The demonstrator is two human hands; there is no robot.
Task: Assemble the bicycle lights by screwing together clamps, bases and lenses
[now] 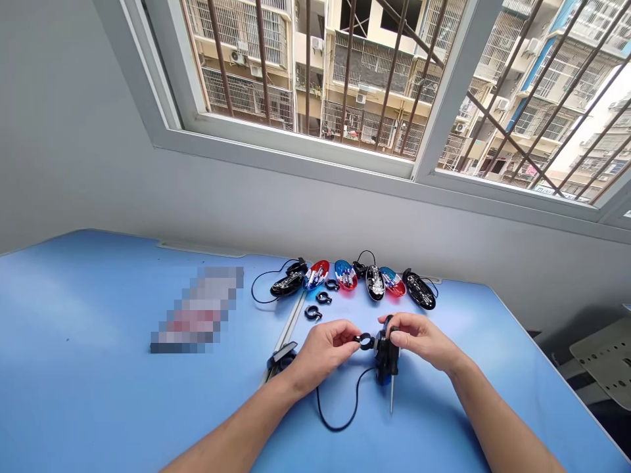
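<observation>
Near the front middle of the table, my left hand (331,348) pinches a small black ring clamp (365,341) between thumb and fingertips. The clamp touches or joins the side of a dark housing (381,368) with a bluish lower part. My right hand (419,335) is closed around a black-handled screwdriver (392,387), its thin shaft pointing down toward me, and its fingers also rest against the housing. A black cable (340,429) loops from the housing to the left, ending out of sight behind my left forearm. By that forearm lies a black part with a flat top (282,355).
Three loose black ring clamps (313,313) lie beyond my hands. Behind them are red-and-blue oval shells (346,274) and black oval units (420,290), some with cables. A pixelated flat item (197,312) lies left on the blue table (98,394). A barred window rises behind.
</observation>
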